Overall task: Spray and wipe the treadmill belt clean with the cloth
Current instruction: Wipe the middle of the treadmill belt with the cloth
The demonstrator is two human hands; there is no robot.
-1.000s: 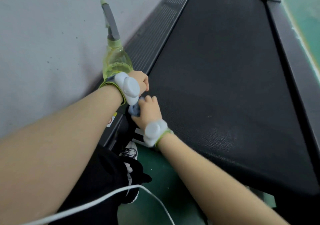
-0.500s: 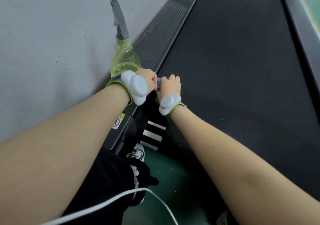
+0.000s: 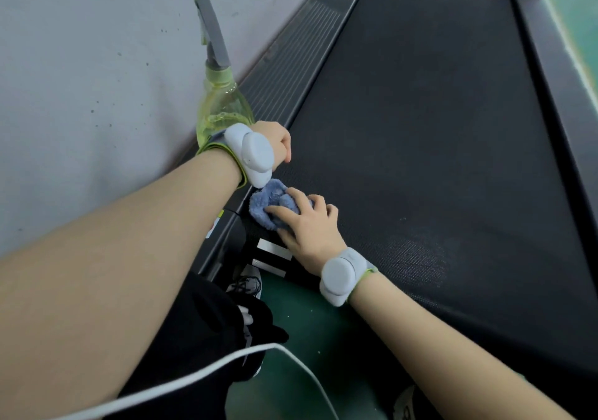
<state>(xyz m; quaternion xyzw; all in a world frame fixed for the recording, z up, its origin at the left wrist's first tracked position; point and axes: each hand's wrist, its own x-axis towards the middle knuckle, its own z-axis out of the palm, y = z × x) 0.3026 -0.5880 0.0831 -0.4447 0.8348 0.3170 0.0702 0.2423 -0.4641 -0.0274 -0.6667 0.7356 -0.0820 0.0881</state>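
So from where I'm standing, the person's crouched at the near end of the treadmill belt, both arms stretched out over it. The right hand is down at the belt's near left corner with its fingers curled over a bunched-up fluffy blue cloth, pressing it onto the surface. Bits of the cloth puff up between the fingers.

The left hand is just off the belt's left edge, fist closed around the lower part of a yellow-green spray bottle. The wrist hides the exact grip, but it's clearly holding it. The bottle sits over the ribbed side rail that runs along the belt's left side, grey nozzle tilted up toward the grey wall beyond the rail. There's liquid in the bottom half of it.

Both wrists have a white pod on a green strap. There's a paler, speckly patch on the belt a bit right of the cloth hand. Off the belt's near end you get green floor, a shoe, black trousers and a white cable draped across.
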